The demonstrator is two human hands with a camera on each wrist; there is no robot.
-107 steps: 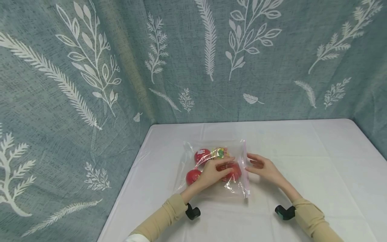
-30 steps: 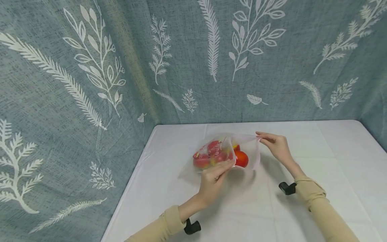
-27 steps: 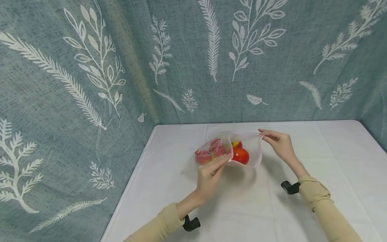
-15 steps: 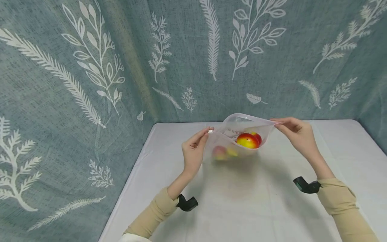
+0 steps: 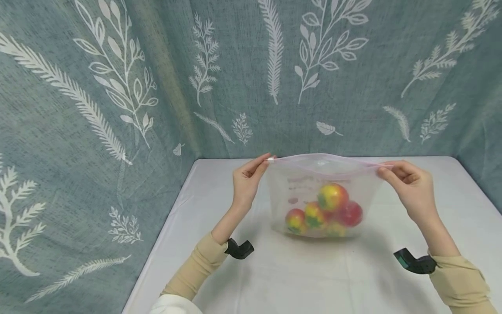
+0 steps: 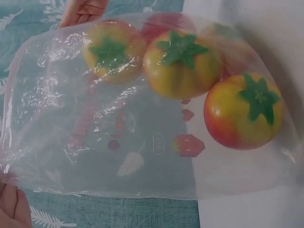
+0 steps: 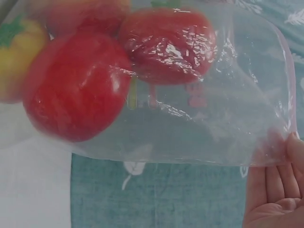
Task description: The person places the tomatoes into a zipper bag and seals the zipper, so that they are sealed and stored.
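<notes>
A clear slider zip bag (image 5: 282,205) hangs upright between my hands, its pink-edged mouth upward and slightly parted. My left hand (image 5: 247,181) pinches the mouth's left corner by the white slider (image 5: 270,160). At the opposite corner, my right hand (image 5: 415,187) pinches the pink edge between thumb and fingers. Inside, several tomatoes sit low in the bag; the left wrist view shows a yellow-red tomato (image 6: 244,111) with a green star-shaped top. A redder tomato (image 7: 78,88) fills much of the right wrist view. Red print shows on the bag's wall.
A white cloth covers the table (image 5: 306,279) under the bag. Behind and to the left hangs a blue-green curtain (image 5: 243,78) with white leaf patterns. Black wrist cameras (image 5: 240,249) jut from both wrists.
The bag went from lying flat to hanging upright, its tomatoes now at the bottom. My hands took its corners and spread apart, the right one moving farther right; the mouth has narrowed.
</notes>
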